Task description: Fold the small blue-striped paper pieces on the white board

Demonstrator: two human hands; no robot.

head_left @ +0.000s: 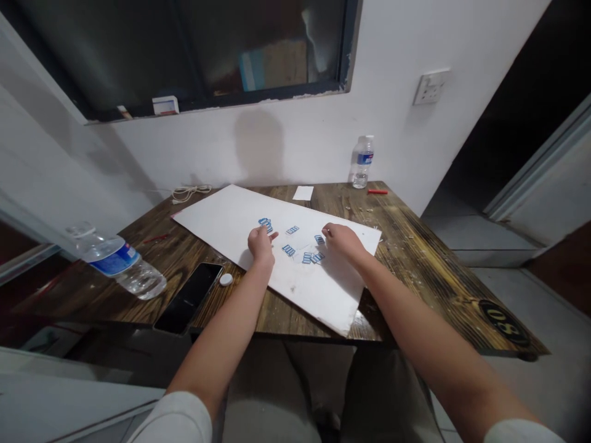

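Observation:
A white board point(323, 289) lies across a dark wooden table point(415, 246). Several small blue-and-white cards point(289, 250) are scattered on the board's middle. My left hand point(261, 243) is closed, gripping a small stack of blue cards point(266, 224) that sticks out above its fingers. My right hand point(340, 239) rests on the board with its fingers curled and pinched at a card point(319, 239) near its fingertips. More loose cards point(313, 258) lie between the two hands.
A plastic water bottle point(117, 261) lies on its side at the table's left, near a black phone point(188, 297) and a white cap point(226, 279). An upright bottle point(362, 161), a red pen point(377, 191), a white paper slip point(303, 193) and a coiled cable point(188, 193) sit at the back.

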